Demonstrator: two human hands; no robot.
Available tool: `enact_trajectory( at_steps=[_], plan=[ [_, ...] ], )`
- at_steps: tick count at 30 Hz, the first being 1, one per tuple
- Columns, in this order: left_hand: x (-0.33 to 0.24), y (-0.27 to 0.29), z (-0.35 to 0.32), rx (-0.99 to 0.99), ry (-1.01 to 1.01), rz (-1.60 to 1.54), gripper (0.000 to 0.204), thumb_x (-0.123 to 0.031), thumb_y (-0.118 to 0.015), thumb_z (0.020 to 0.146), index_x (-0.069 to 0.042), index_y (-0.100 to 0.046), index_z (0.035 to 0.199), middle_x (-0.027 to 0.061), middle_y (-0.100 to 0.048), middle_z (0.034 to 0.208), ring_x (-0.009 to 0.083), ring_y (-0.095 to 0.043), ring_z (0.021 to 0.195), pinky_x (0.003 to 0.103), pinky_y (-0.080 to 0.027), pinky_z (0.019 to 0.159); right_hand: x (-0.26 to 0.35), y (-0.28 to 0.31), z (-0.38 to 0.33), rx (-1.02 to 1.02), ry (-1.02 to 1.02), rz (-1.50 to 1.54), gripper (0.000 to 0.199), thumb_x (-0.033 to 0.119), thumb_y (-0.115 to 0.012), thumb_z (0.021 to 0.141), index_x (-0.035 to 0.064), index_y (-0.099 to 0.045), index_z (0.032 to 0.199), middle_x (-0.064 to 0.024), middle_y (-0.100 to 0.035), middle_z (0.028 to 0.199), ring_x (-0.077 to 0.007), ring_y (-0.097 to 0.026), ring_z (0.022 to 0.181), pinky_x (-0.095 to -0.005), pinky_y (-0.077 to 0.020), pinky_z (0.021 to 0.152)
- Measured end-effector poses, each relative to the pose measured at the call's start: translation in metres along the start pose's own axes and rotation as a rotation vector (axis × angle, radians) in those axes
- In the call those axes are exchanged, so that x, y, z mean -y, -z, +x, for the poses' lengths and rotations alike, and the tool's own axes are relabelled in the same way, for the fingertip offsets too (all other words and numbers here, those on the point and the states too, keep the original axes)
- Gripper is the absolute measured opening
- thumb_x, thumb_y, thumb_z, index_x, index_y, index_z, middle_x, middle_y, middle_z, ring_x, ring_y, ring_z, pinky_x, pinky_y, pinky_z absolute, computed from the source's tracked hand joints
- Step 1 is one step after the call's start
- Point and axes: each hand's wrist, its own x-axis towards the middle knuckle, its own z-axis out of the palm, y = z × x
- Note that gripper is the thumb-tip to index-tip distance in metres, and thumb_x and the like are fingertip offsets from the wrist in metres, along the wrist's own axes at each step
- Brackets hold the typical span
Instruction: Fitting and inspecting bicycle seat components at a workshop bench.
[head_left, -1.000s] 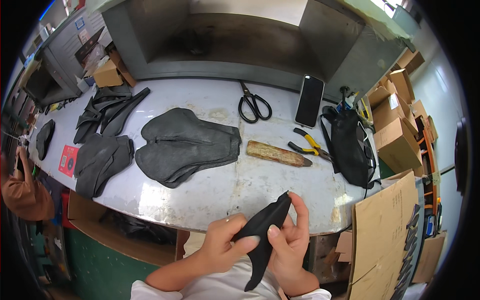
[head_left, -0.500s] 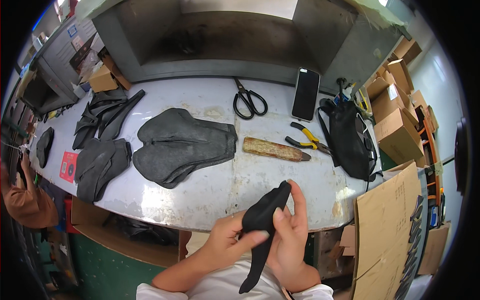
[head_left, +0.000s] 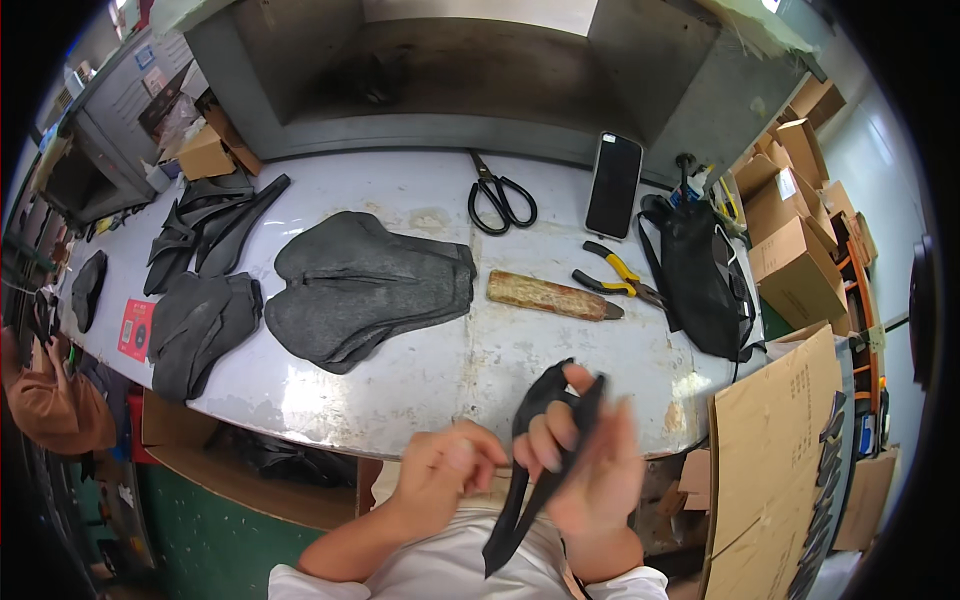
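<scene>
A limp, strip-like black piece (head_left: 545,495), perhaps leather or rubber, is held in front of my body near the table's front edge. My right hand (head_left: 600,475) grips it, its fingers hooked over the material; part of that hand is smeared by motion. Folded back on itself, the piece hangs with its narrow end pointing down. To its left, my left hand (head_left: 440,480) is loosely closed, fingers curled, nothing visible in them. Beyond both hands lies a stack of dark grey, lobed pieces (head_left: 370,290) on the table.
Right of the stack lie a knife with a wrapped handle (head_left: 545,295), yellow-black pliers (head_left: 622,270), scissors (head_left: 500,200) and a phone (head_left: 613,187). A black bag (head_left: 700,275) sits at the right. More grey pieces (head_left: 205,330) are at the left. Cardboard (head_left: 770,470) stands beside the table.
My left hand has let go of the black piece and drawn back left. My right hand has turned, and the piece now hangs folded over its fingers.
</scene>
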Motion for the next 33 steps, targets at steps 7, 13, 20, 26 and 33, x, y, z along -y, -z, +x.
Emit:
enact_trajectory(
  at_steps=[7, 13, 20, 26, 33],
  plan=[
    [0.030, -0.014, -0.010, 0.067, 0.610, -0.379, 0.044, -0.043, -0.034, 0.105, -0.004, -0.054, 0.098, 0.0021, -0.049, 0.075, 0.0076, -0.042, 0.060, 0.021, -0.035, 0.054, 0.035, 0.029, 0.013, 0.638, -0.133, 0.304, 0.072, 0.070, -0.027, 0.095, 0.0079, -0.046, 0.126, -0.0033, -0.038, 0.059, -0.0167, -0.036, 0.052, -0.0335, -0.0292, 0.053],
    [0.014, -0.013, -0.005, 0.178, 0.320, -0.498, 0.059, -0.053, -0.026, 0.103, -0.004, -0.046, 0.079, 0.0031, -0.044, 0.067, 0.0107, -0.041, 0.057, 0.023, -0.034, 0.053, 0.001, 0.021, 0.013, 0.467, -0.006, 0.125, 0.085, 0.077, -0.030, 0.090, 0.0077, -0.042, 0.137, -0.0131, -0.051, 0.079, -0.0267, -0.051, 0.073, -0.0399, -0.0410, 0.069],
    [-0.005, -0.011, 0.012, -0.202, -0.076, -0.230, 0.058, -0.052, -0.028, 0.103, -0.004, -0.045, 0.076, 0.0057, -0.047, 0.061, 0.0124, -0.043, 0.046, 0.025, -0.038, 0.043, -0.042, 0.052, -0.043, 0.308, 0.096, -1.088, 0.057, -0.005, -0.061, 0.090, -0.0071, -0.035, 0.140, -0.0188, -0.057, 0.122, -0.0209, -0.063, 0.097, -0.0334, -0.0549, 0.079],
    [0.026, 0.004, -0.004, -0.122, 0.214, -1.070, 0.048, -0.049, -0.031, 0.104, -0.008, -0.049, 0.089, 0.0058, -0.050, 0.065, 0.0159, -0.047, 0.053, 0.030, -0.043, 0.048, -0.030, 0.028, -0.030, 0.552, 0.319, -1.083, 0.036, -0.008, -0.060, 0.090, -0.0098, -0.055, 0.126, -0.0135, -0.064, 0.085, -0.0137, -0.062, 0.065, -0.0264, -0.0511, 0.059],
    [0.048, -0.015, -0.003, -0.077, 0.373, -1.095, 0.044, -0.044, -0.029, 0.106, -0.010, -0.048, 0.085, 0.0001, -0.037, 0.061, 0.0115, -0.032, 0.054, 0.025, -0.028, 0.046, -0.031, 0.003, -0.019, 0.760, 0.374, -1.280, 0.024, 0.000, -0.074, 0.080, -0.0026, -0.071, 0.104, -0.0111, -0.067, 0.079, -0.0185, -0.063, 0.063, -0.0270, -0.0494, 0.058]
  ],
)
